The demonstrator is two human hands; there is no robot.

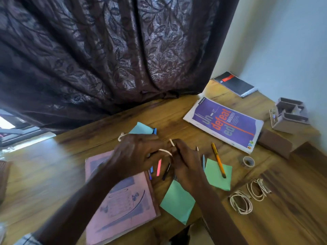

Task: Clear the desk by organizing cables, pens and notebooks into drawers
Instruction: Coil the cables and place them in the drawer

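A white cable point(166, 151) is held between both hands, just beyond the far right corner of the pink notebook point(120, 188). One stretch is gripped in the curled fingers of the left hand point(136, 152), with a loop showing at its far side. The other is pinched by the right hand point(185, 161). The cable is judged light, limp and springy, so it is best taken across its gathered strands, not by a loose end. Two coiled cables point(240, 202) lie on the table point(44, 174), well right of the notebook.

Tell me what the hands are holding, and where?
A white cable: the left hand has its grip on the looped part, the right hand near an end.
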